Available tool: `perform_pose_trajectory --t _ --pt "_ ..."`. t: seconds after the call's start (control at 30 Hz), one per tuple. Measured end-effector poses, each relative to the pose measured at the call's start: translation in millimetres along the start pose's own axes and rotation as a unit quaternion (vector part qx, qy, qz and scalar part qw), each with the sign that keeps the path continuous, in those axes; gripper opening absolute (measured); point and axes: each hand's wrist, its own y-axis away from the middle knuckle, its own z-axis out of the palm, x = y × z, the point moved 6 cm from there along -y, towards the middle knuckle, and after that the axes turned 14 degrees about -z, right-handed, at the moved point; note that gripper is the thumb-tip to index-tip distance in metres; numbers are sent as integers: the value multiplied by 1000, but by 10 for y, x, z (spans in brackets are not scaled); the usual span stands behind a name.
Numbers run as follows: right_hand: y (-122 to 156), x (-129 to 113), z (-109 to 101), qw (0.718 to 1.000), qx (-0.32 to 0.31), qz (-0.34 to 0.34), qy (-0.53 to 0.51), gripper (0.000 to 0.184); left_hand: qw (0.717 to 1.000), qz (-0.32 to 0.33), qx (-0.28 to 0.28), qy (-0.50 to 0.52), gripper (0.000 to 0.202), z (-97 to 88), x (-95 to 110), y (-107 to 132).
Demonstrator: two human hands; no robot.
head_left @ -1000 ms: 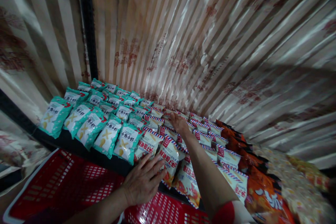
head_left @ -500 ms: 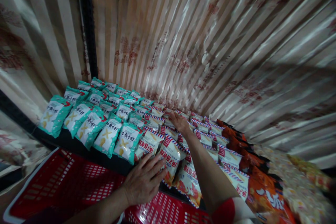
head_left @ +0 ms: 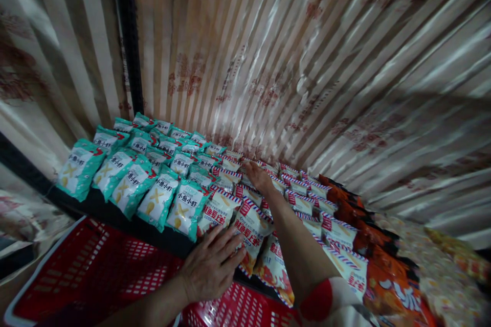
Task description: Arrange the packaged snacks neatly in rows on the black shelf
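Observation:
My left hand (head_left: 217,264), open with its fingers stretched, lies against the lower front of the white-and-red snack bags (head_left: 250,232). Over the same block, my right hand (head_left: 259,176) reaches to the bags near the back. Its fingers extend forward and bend slightly down at a bag there; the fingertips are partly hidden, and no bag is lifted. Left of this block stand several rows of teal-and-white snack bags (head_left: 186,208), leaning back on the dark shelf (head_left: 153,235).
Below the shelf edge is a red plastic basket (head_left: 95,265) with a pale rim. Orange snack bags (head_left: 391,281) and clear packs (head_left: 441,271) continue rightward. A patterned, pleated curtain (head_left: 268,61) hangs behind, beside a dark upright post (head_left: 128,36).
My right hand has shifted slightly left over the back white-and-red bags, and its sleeve has moved a little. My left hand stays almost in place at the front.

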Motion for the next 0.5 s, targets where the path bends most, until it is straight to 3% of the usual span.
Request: perform_pose_trajectory --t 0.2,0.3,0.4,0.5 --pt "59 -92 -96 1000 12 -1 -1 43 1000 2 -6 4 42 28 -10 13" --pt "244 -177 -343 994 99 -32 -27 49 1000 1 -6 6 42 7 -10 6" --pt "702 -208 -656 968 224 -56 -98 55 1000 2 0 10 41 -17 -4 4" --pt "1385 -150 -797 943 304 -8 -133 54 1000 0 2 8 42 -9 2 16"
